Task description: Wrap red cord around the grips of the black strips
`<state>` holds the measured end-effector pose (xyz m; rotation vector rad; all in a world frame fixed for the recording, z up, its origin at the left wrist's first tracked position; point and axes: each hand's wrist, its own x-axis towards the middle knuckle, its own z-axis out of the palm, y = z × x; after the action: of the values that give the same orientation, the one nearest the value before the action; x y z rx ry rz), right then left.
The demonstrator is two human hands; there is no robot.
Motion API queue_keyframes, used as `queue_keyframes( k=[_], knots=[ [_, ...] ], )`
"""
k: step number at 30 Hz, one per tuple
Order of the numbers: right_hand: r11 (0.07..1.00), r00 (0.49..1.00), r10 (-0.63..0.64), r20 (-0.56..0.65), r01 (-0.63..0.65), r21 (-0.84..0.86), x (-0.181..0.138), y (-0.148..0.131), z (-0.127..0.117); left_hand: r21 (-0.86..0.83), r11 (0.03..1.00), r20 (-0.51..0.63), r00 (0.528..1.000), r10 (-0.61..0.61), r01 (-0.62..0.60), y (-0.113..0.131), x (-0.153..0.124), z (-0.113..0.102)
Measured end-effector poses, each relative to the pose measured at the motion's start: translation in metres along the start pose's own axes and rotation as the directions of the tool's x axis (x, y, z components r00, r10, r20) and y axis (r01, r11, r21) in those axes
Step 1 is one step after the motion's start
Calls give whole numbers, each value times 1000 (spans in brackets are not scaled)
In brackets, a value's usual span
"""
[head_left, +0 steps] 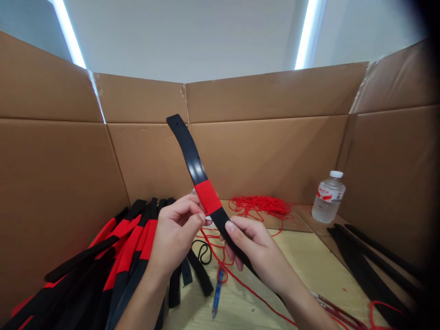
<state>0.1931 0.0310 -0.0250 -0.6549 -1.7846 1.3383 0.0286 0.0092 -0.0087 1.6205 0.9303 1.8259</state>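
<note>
In both hands I hold a curved, glossy black strip [190,156] with a hole near its upper end. A band of red cord [208,197] is wound tightly around its middle. My left hand [175,233] pinches the strip just below the band, and my right hand [254,252] grips the lower part, hiding its end. A thin red cord [240,282] runs across the table beneath my hands. Behind them lies a tangled heap of red cord [261,206].
Cardboard walls [261,156] surround the light wooden table [295,270]. At left lies a pile of red-and-black wrapped strips [127,256]; plain black strips [364,270] lie at right. A water bottle [328,198], blue pen [217,293] and black loop [202,252] are nearby.
</note>
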Motion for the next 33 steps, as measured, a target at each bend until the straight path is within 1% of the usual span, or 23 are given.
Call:
queue_keyframes(
  k=[3,6,11,14,16,18,19,21,22,24,26,28,30,31,33],
  knots=[
    [998,999,13,38,-15,60,2,2,-2,-38,999,30,999,-11,12,-1,1,-2],
    [986,996,29,87,-43,164,2,6,-3,-54,998,68,997,27,-23,-2,1,-3],
    [934,984,12,180,-75,348,2,12,-3,-103,994,158,987,42,-26,-1,0,-3],
    [882,968,43,248,-153,447,3,15,-3,-96,991,166,980,106,-91,2,-1,-1],
    [874,961,56,272,-179,452,4,15,-3,-44,989,146,979,144,-139,4,-2,0],
    [910,965,37,258,-139,390,4,13,-1,9,987,120,980,156,-158,4,-3,0],
    [941,975,16,220,-89,326,5,12,0,32,986,106,982,159,-164,4,-3,1],
    [989,994,-68,82,56,135,5,9,4,83,981,81,983,167,-173,3,-4,2],
    [992,992,-127,-6,128,21,5,8,6,110,978,66,983,172,-179,3,-4,2],
    [956,956,-249,-153,217,-199,6,8,9,159,970,29,983,181,-183,2,-4,4],
    [884,901,-373,-222,272,-381,6,10,10,180,967,-4,983,185,-181,2,-4,5],
    [786,840,-497,-217,330,-523,6,13,10,178,966,-17,981,193,-187,2,-4,6],
    [705,798,-573,-185,365,-608,5,15,9,180,964,-15,980,200,-194,2,-4,7],
    [691,796,-578,-178,363,-625,5,15,9,189,962,-15,979,203,-197,2,-4,8],
    [713,817,-545,-189,333,-617,4,15,10,212,958,-22,979,201,-192,2,-4,9]
  ],
)
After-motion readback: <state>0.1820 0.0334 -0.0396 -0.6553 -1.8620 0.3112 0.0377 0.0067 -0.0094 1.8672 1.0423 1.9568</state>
